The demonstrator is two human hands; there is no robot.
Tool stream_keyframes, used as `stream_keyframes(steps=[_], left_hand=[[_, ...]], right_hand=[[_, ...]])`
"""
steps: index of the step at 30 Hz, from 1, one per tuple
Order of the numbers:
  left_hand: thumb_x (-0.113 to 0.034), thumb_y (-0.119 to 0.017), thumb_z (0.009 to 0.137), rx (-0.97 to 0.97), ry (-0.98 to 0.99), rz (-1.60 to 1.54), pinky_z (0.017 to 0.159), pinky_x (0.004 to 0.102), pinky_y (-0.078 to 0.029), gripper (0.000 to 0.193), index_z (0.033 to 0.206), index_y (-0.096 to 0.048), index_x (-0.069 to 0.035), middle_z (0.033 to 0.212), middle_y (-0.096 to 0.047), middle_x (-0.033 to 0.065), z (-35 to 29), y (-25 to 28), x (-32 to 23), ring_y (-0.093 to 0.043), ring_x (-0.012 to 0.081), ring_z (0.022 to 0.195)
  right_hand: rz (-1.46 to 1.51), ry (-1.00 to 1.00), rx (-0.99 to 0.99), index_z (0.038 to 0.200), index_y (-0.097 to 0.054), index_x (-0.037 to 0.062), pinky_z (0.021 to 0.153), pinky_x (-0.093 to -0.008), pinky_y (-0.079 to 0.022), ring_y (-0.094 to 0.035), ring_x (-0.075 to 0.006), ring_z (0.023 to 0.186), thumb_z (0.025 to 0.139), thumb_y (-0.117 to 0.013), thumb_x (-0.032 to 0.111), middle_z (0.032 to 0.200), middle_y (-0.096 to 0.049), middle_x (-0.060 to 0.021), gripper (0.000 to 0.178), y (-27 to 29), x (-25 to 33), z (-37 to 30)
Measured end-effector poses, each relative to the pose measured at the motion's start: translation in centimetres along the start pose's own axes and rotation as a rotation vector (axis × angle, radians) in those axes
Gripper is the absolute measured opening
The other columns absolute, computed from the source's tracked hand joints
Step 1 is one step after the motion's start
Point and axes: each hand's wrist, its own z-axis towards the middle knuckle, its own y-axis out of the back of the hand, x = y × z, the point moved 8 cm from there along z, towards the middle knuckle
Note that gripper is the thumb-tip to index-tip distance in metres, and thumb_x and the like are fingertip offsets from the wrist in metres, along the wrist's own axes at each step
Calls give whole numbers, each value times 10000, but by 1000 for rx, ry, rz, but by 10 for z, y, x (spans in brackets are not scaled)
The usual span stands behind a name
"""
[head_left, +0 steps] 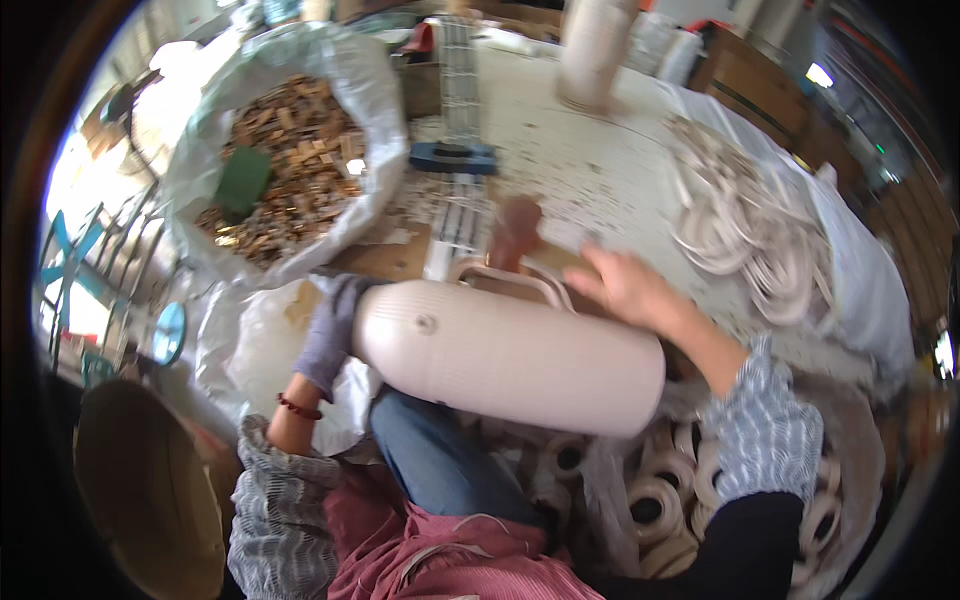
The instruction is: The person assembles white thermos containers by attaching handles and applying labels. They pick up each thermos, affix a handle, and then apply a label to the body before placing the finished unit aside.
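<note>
A pale pink, long cylindrical jug (510,360) with a loop handle (540,280) on its far side lies sideways above my lap. My left hand (332,335), in a grey-purple glove, grips its narrower left end; part of the fingers is hidden behind it. My bare right hand (630,288) is beyond the jug's right half, near the handle, fingers apart and holding nothing I can see. Just behind the handle stands a blurred reddish-brown rounded object (515,232), its kind unclear. Near it, a light metal strip (460,210) runs along the table beneath a blue block (452,158).
A white bag (375,85) full of small brownish pieces, with a green block (243,184), stands left. Another pale cylinder (592,60) stands on the table (560,150) at the back. Pale coiled straps (745,225) lie right. Below right are several pale rings (660,478) in a bag.
</note>
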Motion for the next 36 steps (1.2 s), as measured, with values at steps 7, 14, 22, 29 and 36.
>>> stream_keyframes(steps=[7, 14, 22, 29, 36], left_hand=[[-66, -588, 809, 128, -28, -83, 1086, 382, -352, 581, 1359, -423, 26, 1371, -463, 224, -17, 7, -12, -428, 374, 1294], [-153, -496, 947, -28, 423, -667, 537, 239, -496, 513, 1423, -380, 0, 1286, -534, 137, -121, -2, 30, -611, 148, 825], [-357, -443, 1005, -431, 761, -1135, 422, 220, -421, 359, 1147, -577, -56, 857, -620, 47, -268, 67, 81, -579, 101, 632], [-310, -440, 1008, -761, 616, -663, 634, 265, -472, 324, 1138, -572, -45, 902, -612, 54, -379, 131, 121, -578, 135, 741], [-206, -411, 999, -912, 474, 420, 799, 300, -470, 241, 1015, -591, -47, 954, -601, 51, -481, 196, 54, -578, 154, 863]], right_hand=[[-223, -96, -724, 968, -612, 36, 784, -428, -456, -566, -313, 897, 907, -579, 210, 908, -609, -132, 188, 73, -60, -169], [-611, -662, 1, 1032, -669, 101, 865, -467, -459, -601, -340, 975, 828, -647, 264, 1108, -600, -149, 263, -192, -204, -373], [-577, -703, 36, 1119, -625, 109, 949, -535, -371, -480, -335, 1135, 643, -822, 375, 1127, -604, -106, 581, -134, -178, -360], [614, -40, 233, 1315, -524, 43, 913, -365, -451, -562, -272, 1053, 891, -601, 121, 1145, -609, -126, 438, -139, 108, -210], [775, 792, 709, 1288, -562, 70, 932, -345, -423, -535, -278, 987, 910, -594, 184, 1224, -577, -102, 396, -256, 258, -217]])
